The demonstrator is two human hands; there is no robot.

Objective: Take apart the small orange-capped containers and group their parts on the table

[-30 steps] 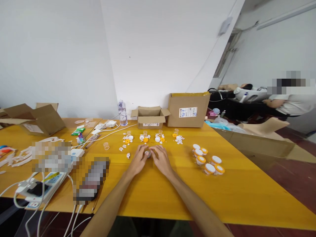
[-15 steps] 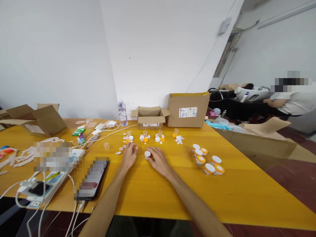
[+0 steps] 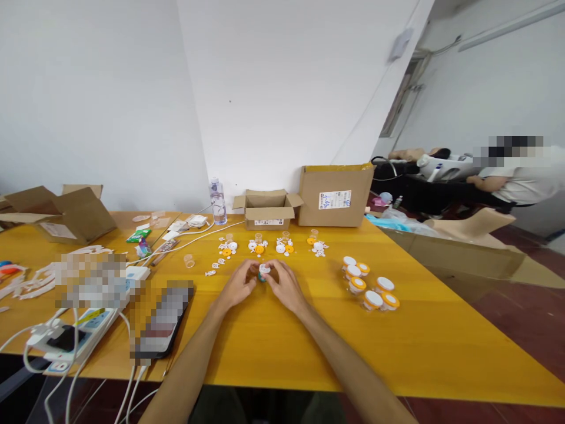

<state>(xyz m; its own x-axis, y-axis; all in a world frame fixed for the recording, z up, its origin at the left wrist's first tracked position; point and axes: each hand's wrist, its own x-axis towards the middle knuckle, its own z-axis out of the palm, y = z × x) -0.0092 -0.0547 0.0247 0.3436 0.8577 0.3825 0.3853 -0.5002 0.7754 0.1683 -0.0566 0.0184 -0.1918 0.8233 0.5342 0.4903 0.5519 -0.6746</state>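
Both hands meet at a small white round piece [image 3: 264, 268] with a teal patch showing low on it, near the middle of the table. My left hand [image 3: 239, 285] curls its fingers against the left side of this piece. From the other side, my right hand [image 3: 285, 285] pinches it between thumb and fingers. Its lower part is partly hidden by the fingers. Just beyond the hands lie groups of white and orange discs [image 3: 259, 249], small white cut-out parts [image 3: 212, 272] and clear cups [image 3: 285, 237].
Several clear jars with white or orange lids [image 3: 373, 300] stand to the right. Cardboard boxes [image 3: 335, 197] and a water bottle [image 3: 218, 202] line the wall. A phone [image 3: 165, 324], a power strip [image 3: 99, 321] and cables lie left. A person sits at far right.
My left hand has moved right, from beside the loose white parts to the small round piece. My right hand stays on the piece, which now sits slightly higher and shows teal.
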